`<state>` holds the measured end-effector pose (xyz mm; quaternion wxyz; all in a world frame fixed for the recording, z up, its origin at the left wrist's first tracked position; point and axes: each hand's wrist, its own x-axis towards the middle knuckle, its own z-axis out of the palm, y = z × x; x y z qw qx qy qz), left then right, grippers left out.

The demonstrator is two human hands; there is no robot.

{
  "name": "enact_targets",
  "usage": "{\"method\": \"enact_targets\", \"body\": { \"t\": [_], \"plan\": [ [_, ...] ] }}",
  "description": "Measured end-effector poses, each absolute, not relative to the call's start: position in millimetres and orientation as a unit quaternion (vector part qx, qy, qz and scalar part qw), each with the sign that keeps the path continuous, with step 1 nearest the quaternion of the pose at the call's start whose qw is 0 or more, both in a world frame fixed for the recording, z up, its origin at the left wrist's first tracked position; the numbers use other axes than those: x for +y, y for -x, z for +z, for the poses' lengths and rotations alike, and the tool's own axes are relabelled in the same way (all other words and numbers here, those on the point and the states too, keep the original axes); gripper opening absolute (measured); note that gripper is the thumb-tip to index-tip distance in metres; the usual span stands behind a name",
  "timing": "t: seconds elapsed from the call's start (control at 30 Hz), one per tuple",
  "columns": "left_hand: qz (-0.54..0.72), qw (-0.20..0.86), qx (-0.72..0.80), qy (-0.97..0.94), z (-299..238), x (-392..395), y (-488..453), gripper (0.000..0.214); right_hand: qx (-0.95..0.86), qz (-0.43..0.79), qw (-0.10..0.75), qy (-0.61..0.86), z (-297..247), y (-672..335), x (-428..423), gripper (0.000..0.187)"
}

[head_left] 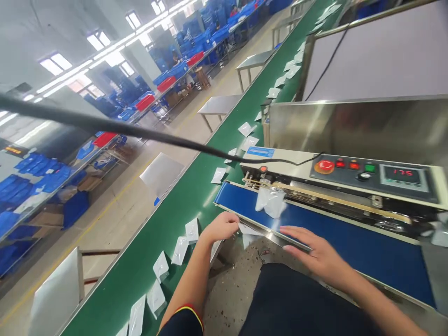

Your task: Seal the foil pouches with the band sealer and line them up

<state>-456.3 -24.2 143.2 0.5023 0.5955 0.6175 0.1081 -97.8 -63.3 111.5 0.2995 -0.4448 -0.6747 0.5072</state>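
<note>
Clear plastic pouches (271, 203) stand bunched on the blue belt (367, 254) of a band sealer (350, 130), right of centre. At far left, blue crates (42, 179) and red crates (105, 139) fill long workbenches along a factory aisle, and a black cable (105, 123) crosses the view overhead. Steel-topped tables (219, 105) stand beside a green conveyor belt (140, 275), which carries a scattered line of flat white pouches (180, 249). The left hand (220, 227) reaches past that belt, fingers curled down at the near end of the sealer's steel rail (287, 238), beside the corner of a white pouch (248, 229); whether it pinches that pouch, I cannot tell. The right hand (317, 252) lies open, fingers spread, just over the rail, with nothing visible in it. The bunched pouches sit ahead of and between both hands, touching neither. Further right, the sealer's control panel (371, 172) carries a red push button (324, 166) and a digital readout (402, 175) showing 175.
</note>
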Motion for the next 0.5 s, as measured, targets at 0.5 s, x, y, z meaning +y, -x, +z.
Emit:
{"method": "enact_targets", "body": {
  "t": [0.5],
  "plan": [
    [0.217, 0.619, 0.488, -0.576, 53.7, -40.8, 78.1, 0.047, -0.170, 0.456, 0.504, 0.713, 42.8, -94.5, -132.0, 0.057]
  ]
}}
